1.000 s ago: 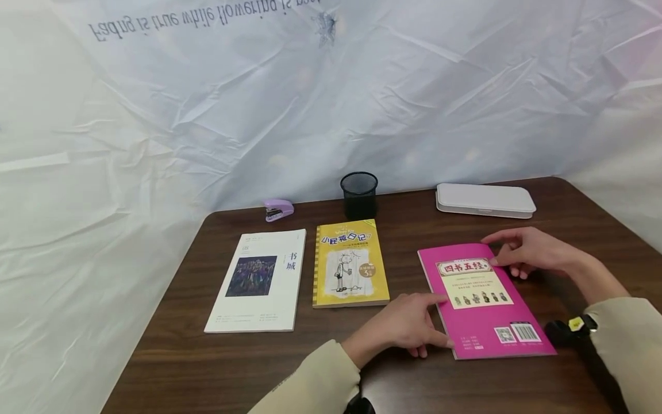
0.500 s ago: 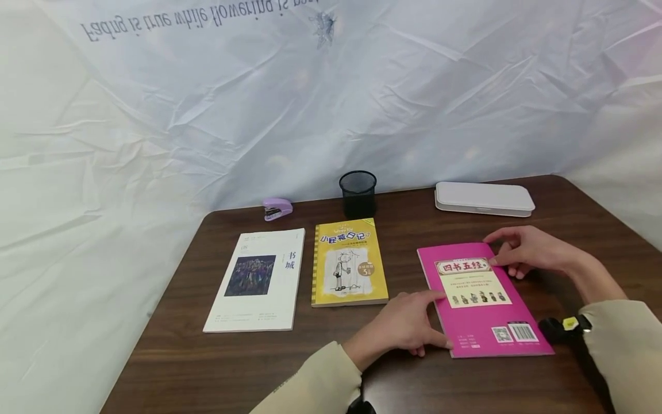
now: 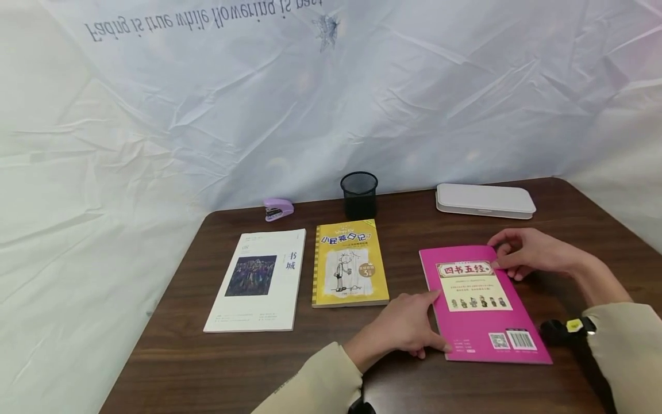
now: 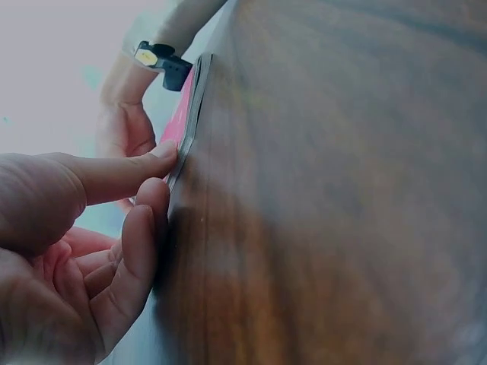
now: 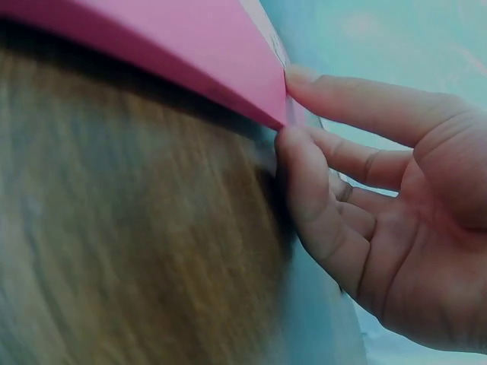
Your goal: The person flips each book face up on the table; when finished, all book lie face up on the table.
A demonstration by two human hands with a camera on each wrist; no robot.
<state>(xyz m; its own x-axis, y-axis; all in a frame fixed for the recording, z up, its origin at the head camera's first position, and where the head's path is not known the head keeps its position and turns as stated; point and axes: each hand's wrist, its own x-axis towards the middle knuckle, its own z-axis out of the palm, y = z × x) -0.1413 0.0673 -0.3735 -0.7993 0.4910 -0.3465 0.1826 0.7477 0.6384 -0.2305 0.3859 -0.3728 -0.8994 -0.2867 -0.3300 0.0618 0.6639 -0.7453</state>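
A pink book lies flat on the brown table, to the right of the yellow book. My left hand touches its left edge, index finger higher up and thumb near the lower corner. In the left wrist view the left thumb meets the cover's edge, the other fingers beside it. At the upper right corner my right hand pinches the book, thumb at the right side and index finger bent round the top. The right wrist view shows that corner of the pink cover by the fingertips.
Left of the yellow book lies a white book with a dark picture. Along the back stand a purple stapler, a black mesh pen cup and a white case. White sheeting hangs behind the table.
The pink book has turned slightly, its lower end shifting a little left. Both hands stay at its edges, the right one edging slightly right. The other objects keep their places.
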